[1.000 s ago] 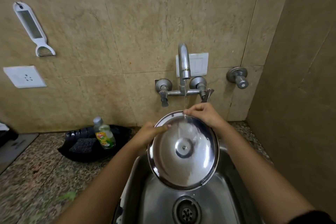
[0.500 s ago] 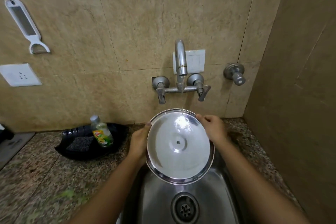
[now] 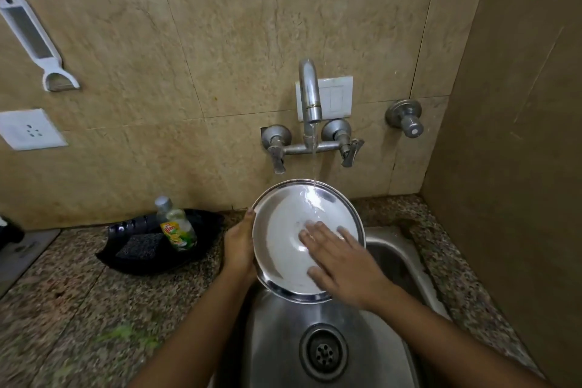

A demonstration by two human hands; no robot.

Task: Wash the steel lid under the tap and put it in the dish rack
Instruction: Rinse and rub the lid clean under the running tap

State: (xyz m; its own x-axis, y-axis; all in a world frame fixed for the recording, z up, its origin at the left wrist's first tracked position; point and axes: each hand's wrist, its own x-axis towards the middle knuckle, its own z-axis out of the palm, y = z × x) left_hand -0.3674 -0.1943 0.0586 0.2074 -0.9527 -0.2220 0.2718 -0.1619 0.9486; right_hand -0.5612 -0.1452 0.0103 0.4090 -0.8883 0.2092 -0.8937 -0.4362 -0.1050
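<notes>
Here, over the sink [image 3: 390,255], the left hand [image 3: 240,242] grips the steel lid's [image 3: 283,230] left rim under the tap's [image 3: 310,94] stream, while the right hand [image 3: 343,258] lies flat, fingers spread, on it.

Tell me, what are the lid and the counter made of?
The lid looks like polished steel: silvery and mirror-bright under the running water. The counter looks like polished granite, judging by its speckled brown-grey grain, though it could be an imitation.
</notes>
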